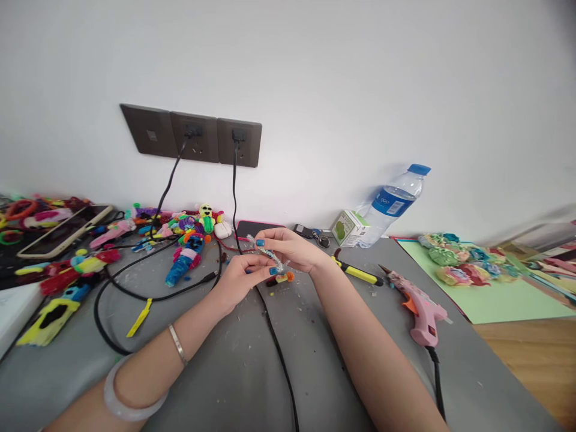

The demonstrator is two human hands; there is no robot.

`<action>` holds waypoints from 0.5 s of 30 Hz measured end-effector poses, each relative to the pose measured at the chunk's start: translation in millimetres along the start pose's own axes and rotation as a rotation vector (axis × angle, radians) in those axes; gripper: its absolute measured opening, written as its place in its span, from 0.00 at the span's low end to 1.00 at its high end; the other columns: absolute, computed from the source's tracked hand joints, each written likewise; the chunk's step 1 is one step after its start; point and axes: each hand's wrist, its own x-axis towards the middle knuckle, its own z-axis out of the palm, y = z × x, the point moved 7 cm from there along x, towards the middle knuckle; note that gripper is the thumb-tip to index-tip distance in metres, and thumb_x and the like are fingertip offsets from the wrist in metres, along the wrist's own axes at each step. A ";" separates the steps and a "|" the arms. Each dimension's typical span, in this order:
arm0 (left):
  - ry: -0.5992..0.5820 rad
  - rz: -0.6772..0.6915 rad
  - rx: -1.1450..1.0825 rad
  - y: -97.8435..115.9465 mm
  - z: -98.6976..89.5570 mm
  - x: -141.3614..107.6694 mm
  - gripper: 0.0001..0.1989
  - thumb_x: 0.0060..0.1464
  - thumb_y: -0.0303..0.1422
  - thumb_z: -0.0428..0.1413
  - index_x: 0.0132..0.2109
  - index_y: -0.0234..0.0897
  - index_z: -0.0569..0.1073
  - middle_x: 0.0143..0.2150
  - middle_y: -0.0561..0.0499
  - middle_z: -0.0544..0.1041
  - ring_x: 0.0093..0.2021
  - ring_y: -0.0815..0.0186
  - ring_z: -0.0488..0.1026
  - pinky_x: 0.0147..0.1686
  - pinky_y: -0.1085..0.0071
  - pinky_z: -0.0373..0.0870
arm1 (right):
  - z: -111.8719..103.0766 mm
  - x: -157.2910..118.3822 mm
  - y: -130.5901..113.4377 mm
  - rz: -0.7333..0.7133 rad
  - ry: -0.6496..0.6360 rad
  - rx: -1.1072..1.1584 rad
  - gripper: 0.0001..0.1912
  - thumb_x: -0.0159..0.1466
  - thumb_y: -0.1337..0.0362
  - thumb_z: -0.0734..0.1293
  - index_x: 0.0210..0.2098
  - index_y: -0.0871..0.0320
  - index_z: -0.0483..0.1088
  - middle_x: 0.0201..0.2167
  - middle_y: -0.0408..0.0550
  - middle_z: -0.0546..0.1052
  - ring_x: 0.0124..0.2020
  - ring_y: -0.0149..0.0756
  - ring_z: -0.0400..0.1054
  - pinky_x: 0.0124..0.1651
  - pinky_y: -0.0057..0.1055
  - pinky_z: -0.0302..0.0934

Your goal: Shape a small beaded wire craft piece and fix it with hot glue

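Observation:
Between my two hands is a thin, glittery silver pipe cleaner [273, 258], bent into a short curve. My left hand [240, 277] pinches its lower part between thumb and fingertips. Higher up, the fingers of my right hand [290, 247] close on the same strand. Part of the strand is hidden behind the fingers. Just below the hands, a small yellow, orange and black fuzzy piece [282, 278] lies on the grey table [324, 372].
Several pipe-cleaner figures [184, 258] and black cables [276, 342] spread over the left side. To the right are yellow-handled pliers [360, 274], a pink glue gun [420, 306], a small box [348, 228], a water bottle [393, 204] and crepe flowers [463, 258] on green paper.

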 end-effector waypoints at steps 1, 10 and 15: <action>-0.002 0.004 0.000 0.2 0.0 0.2 0.11 0.45 0.39 0.66 0.32 0.34 0.81 0.31 0.48 0.80 0.31 0.66 0.72 0.33 0.72 0.66 | -0.4 0.2 0.2 0.000 0.002 0.004 0.17 0.54 0.54 0.74 0.32 0.60 0.70 0.17 0.34 0.64 0.16 0.21 0.51 0.18 0.23 0.40; 0.022 0.007 -0.029 0.7 -0.8 1.2 0.11 0.43 0.38 0.66 0.32 0.34 0.80 0.28 0.51 0.76 0.28 0.69 0.66 0.30 0.73 0.61 | -8.2 -1.0 -3.2 -0.038 0.072 0.015 0.16 0.53 0.55 0.75 0.30 0.60 0.71 0.19 0.36 0.65 0.19 0.22 0.53 0.21 0.24 0.44; 0.145 0.005 -0.074 1.2 -8.2 1.7 0.13 0.44 0.40 0.66 0.32 0.35 0.78 0.25 0.55 0.69 0.25 0.71 0.60 0.26 0.74 0.56 | -14.1 -3.4 -9.9 -0.112 0.086 0.087 0.15 0.54 0.56 0.75 0.28 0.60 0.71 0.22 0.39 0.68 0.22 0.25 0.59 0.26 0.25 0.52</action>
